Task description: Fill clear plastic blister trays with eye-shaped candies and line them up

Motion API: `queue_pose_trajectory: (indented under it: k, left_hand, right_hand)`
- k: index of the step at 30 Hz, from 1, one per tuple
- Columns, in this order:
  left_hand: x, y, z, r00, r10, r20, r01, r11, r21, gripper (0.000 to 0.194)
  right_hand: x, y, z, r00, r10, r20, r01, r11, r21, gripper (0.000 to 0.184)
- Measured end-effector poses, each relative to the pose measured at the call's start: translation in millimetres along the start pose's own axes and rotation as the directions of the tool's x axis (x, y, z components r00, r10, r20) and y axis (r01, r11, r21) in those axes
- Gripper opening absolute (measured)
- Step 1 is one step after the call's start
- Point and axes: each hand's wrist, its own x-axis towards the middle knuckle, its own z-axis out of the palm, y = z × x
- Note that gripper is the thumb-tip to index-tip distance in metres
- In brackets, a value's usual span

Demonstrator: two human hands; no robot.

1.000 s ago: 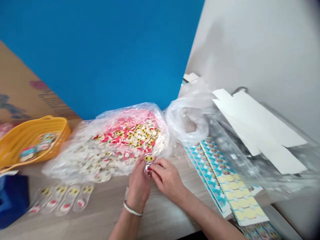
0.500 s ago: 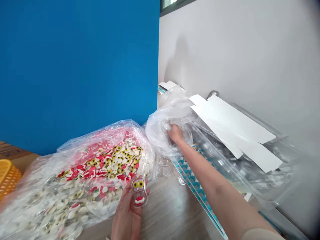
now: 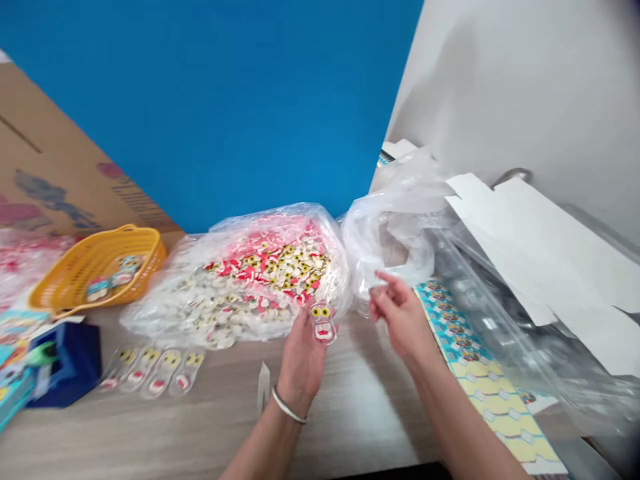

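My left hand (image 3: 304, 357) holds a clear plastic shell (image 3: 324, 335) upright between thumb and fingers. Inside the shell sit two yellow eye pieces (image 3: 321, 312) and a red-and-white mouth piece (image 3: 325, 328). My right hand (image 3: 400, 313) is beside the opening of a white plastic bag (image 3: 356, 233), its index finger stretched out and the other fingers curled in a pinch. Whatever is pinched there is see-through and too faint to name. Behind my left hand lies a clear bag (image 3: 270, 267) full of loose eye and mouth pieces.
Several filled clear shells (image 3: 165, 373) stand in a row at left, near a blue box (image 3: 75, 363) and a yellow basket (image 3: 150, 267). A pointed metal blade (image 3: 263, 387) lies by my left wrist. Printed card sheets (image 3: 480, 373) and white card strips (image 3: 510, 247) are at right.
My right hand left the held shell, reached into the white bag, and has come back out toward me. My left hand keeps the shell. The view swung right, then back left.
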Motion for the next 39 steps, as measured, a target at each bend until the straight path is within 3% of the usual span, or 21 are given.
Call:
queue_pose_trajectory:
  k: [3,5,7,11,13,18,21,23,25,26,28,29,30,31,33,36,39]
  left_hand:
    - [-14,-5,-5.7,0.996,0.046,0.073,-0.047,0.999,0.011,0.036]
    - [-24,-7,-13.2,0.995,0.053,0.085,-0.058,0.997,0.050,0.038]
    - [-34,-6,-23.3,0.995,0.080,0.057,-0.085,0.992,0.093,0.038]
    - [-48,0,-48.0,0.990,0.139,0.022,-0.140,0.983,0.114,0.035]
    - [-52,6,-60.8,0.987,0.158,0.010,-0.158,0.981,0.109,0.037]
    - [-60,26,-93.9,0.972,0.231,-0.048,-0.224,0.968,0.115,0.045]
    - [-61,38,-118.2,0.952,0.287,-0.104,-0.270,0.950,0.158,0.048]
    - [-62,46,-137.3,0.925,0.354,-0.135,-0.307,0.909,0.281,0.050]
    - [-64,56,-157.8,0.855,0.501,-0.137,-0.366,0.768,0.526,0.053]
    - [-66,61,-168.2,0.791,0.603,-0.105,-0.391,0.629,0.672,0.053]
    - [-73,69,-188.0,0.640,0.766,0.062,-0.378,0.244,0.893,0.048]
    - [-76,73,-196.8,0.582,0.794,0.172,-0.342,0.047,0.939,0.043]
    - [-80,75,-204.6,0.553,0.787,0.273,-0.296,-0.121,0.948,0.037]
    - [-82,78,-211.3,0.550,0.758,0.352,-0.251,-0.251,0.935,0.031]
    - [-86,80,-221.0,0.585,0.685,0.434,-0.173,-0.418,0.892,0.026]
    - [-85,85,-228.7,0.636,0.608,0.475,-0.106,-0.541,0.834,0.028]
    - [-79,93,-233.4,0.642,0.553,0.531,-0.126,-0.607,0.785,0.027]
  right_hand:
    - [-71,7,35,0.970,0.145,0.197,-0.181,0.967,0.180,0.043]
    - [-99,14,52,0.957,0.177,0.230,-0.214,0.966,0.147,0.042]
    - [-115,17,63,0.967,0.153,0.201,-0.161,0.987,0.021,0.040]
    - [-132,13,73,0.980,0.027,0.199,0.043,0.940,-0.339,0.024]
    - [-137,12,79,0.969,0.021,0.246,0.088,0.901,-0.424,0.021]
    - [-142,26,110,0.918,0.052,0.392,0.062,0.960,-0.272,0.017]
    - [-142,38,139,0.862,0.129,0.490,-0.083,0.990,-0.114,0.022]
    - [-142,45,161,0.809,0.215,0.547,-0.206,0.975,-0.078,0.023]
    - [-143,51,186,0.772,0.304,0.558,-0.275,0.951,-0.139,0.018]
    - [-143,53,198,0.766,0.340,0.545,-0.277,0.940,-0.198,0.014]
    - [-143,57,220,0.768,0.379,0.515,-0.251,0.919,-0.303,0.008]
    - [-142,59,230,0.776,0.383,0.501,-0.227,0.911,-0.344,0.011]
    - [-142,60,238,0.790,0.374,0.485,-0.195,0.905,-0.379,0.016]
    - [-142,61,244,0.809,0.352,0.471,-0.150,0.898,-0.413,0.022]
    - [-143,61,251,0.844,0.280,0.457,-0.022,0.871,-0.491,0.032]
    - [-146,56,255,0.850,0.185,0.494,0.185,0.773,-0.607,0.038]
    - [-148,46,258,0.832,0.175,0.527,0.322,0.622,-0.714,0.035]
